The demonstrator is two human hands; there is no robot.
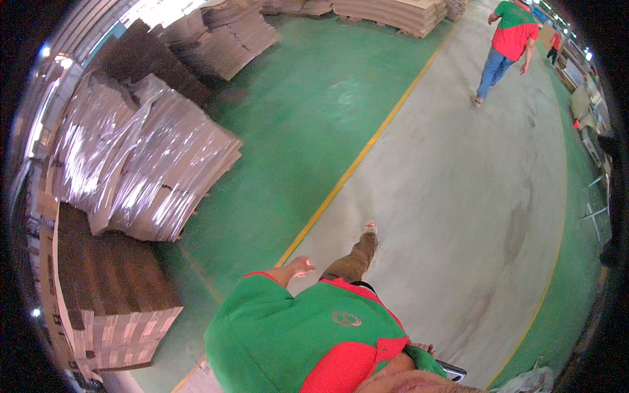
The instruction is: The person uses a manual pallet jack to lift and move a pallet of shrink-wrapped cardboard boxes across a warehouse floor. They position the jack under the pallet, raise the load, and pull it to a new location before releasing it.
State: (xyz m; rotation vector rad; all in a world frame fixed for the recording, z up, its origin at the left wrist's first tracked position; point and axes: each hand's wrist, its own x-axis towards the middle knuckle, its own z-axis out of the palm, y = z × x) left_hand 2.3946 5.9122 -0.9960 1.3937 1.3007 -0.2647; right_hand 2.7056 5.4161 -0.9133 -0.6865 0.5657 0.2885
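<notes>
My left hand point(301, 266) swings low beside my body, over the yellow line at the edge of the grey walkway. Its fingers look loosely curled, with nothing seen in them. Of my right hand point(424, 347) only a small part shows past my green and red shirt point(282, 327); the fingers are mostly hidden. Close to it, by the green sleeve, a dark flat device with a silvery edge point(452, 371) sticks out. Whether that hand touches it I cannot tell. One leg in brown trousers point(354, 259) is stretched forward on the walkway.
Cardboard stacks stand on the left: one bare point(124, 288), one wrapped in clear film point(151, 157), others further back point(223, 39). A person in green and red point(514, 33) walks ahead; another point(554, 46) is farther off. A metal frame point(593, 203) stands at right.
</notes>
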